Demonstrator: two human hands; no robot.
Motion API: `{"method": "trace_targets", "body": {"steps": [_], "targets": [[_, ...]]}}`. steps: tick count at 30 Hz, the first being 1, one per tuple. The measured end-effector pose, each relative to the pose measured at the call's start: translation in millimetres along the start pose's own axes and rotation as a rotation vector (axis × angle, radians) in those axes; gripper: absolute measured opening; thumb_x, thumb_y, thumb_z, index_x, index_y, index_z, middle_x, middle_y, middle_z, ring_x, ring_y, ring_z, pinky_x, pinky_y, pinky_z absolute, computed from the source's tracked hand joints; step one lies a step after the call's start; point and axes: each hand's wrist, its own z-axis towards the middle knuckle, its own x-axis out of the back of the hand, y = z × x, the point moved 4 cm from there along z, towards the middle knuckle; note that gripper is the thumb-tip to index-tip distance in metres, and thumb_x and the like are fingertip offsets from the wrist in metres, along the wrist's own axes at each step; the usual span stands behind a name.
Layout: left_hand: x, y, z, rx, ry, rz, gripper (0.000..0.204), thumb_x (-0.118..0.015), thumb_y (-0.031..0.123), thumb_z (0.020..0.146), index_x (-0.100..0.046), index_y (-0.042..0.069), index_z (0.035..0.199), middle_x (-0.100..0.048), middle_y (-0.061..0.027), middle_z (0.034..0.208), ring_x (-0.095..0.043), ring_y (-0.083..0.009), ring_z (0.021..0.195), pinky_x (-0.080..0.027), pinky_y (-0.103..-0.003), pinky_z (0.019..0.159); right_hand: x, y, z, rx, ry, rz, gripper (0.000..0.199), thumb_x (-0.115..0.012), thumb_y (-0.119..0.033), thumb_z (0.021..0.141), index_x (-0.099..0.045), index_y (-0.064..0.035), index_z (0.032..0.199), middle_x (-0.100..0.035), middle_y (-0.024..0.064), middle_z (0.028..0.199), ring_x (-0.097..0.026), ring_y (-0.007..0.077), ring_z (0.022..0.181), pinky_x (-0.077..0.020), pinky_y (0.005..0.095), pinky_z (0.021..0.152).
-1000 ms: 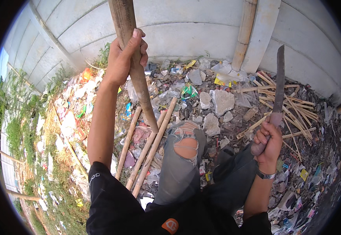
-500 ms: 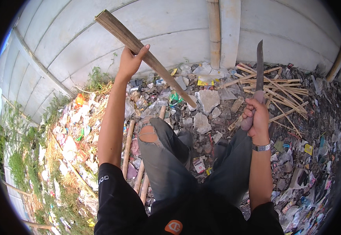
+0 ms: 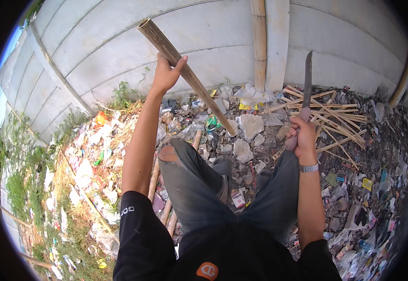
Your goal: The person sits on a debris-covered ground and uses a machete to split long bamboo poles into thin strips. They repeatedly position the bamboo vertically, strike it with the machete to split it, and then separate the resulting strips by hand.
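Head view: bamboo pole is held raised and tilted, hollow end up-left, lower end down-right over the rubble. Left hand is closed around its upper part, thumb over the top. Machete is gripped upright by the right hand, fist closed on the handle, blade pointed up at the concrete wall. Split bamboo strips are piled just behind the right hand. More poles lie beside the left leg. Litter is spread over the ground.
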Motion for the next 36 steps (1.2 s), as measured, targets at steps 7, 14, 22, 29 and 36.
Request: {"method": "trace_targets", "body": {"steps": [7,14,22,29,36], "targets": [[-6.6,20.9,-12.9,-0.155,-0.125,-0.356,0.053,-0.074,0.01,0.093,-0.041,-0.002,0.132,-0.06,-0.0222,0.128,-0.062,-0.0291,0.12,-0.053,-0.04,0.099,-11.3,-4.3,-9.2,0.082,-0.042,-0.12,0.021,-0.072,-0.016,0.092,-0.054,-0.0042,0.091,-0.049,0.0005,0.068,-0.048,0.0105,0.049,-0.0423,0.0301,0.046],[-33.9,38.3,-14.1,-0.303,-0.083,-0.267,0.052,-0.079,0.013,0.088,-0.052,-0.003,0.129,-0.071,-0.0177,0.112,-0.07,-0.0276,0.108,-0.057,-0.041,0.088,-63.4,-44.2,-47.9,0.377,-0.239,-0.344,0.031,-0.069,-0.019,0.097,-0.062,0.005,0.116,-0.058,0.002,0.066,-0.052,0.007,0.047,-0.0396,0.0221,0.042],[-48.5,52.4,-14.9,-0.269,-0.114,-0.199,0.051,-0.081,0.014,0.087,-0.054,-0.004,0.127,-0.071,-0.0165,0.113,-0.07,-0.0271,0.108,-0.057,-0.039,0.089,-181.3,-121.5,-118.5,0.652,-0.48,-0.297,0.058,-0.067,-0.01,0.097,-0.047,0.0,0.15,-0.061,0.0017,0.08,-0.047,0.0024,0.05,-0.0396,0.0209,0.044],[-57.7,69.4,-18.5,-0.353,-0.052,-0.196,0.054,-0.083,0.018,0.084,-0.055,-0.005,0.124,-0.073,-0.0203,0.105,-0.073,-0.0308,0.101,-0.058,-0.04,0.086,-199.3,-121.1,-110.8,0.556,-0.464,-0.358,0.057,-0.065,-0.008,0.097,-0.048,-0.0048,0.152,-0.06,0.0032,0.076,-0.046,0.0032,0.049,-0.0393,0.0219,0.042],[-59.2,67.2,-22.5,-0.318,-0.063,-0.202,0.054,-0.083,0.018,0.084,-0.054,-0.005,0.124,-0.072,-0.0216,0.104,-0.073,-0.0314,0.1,-0.059,-0.04,0.085,-198.0,-113.3,-101.9,0.53,-0.461,-0.363,0.056,-0.066,-0.009,0.097,-0.05,-0.0072,0.151,-0.06,0.0033,0.075,-0.046,0.0037,0.047,-0.0394,0.0233,0.04]]}}
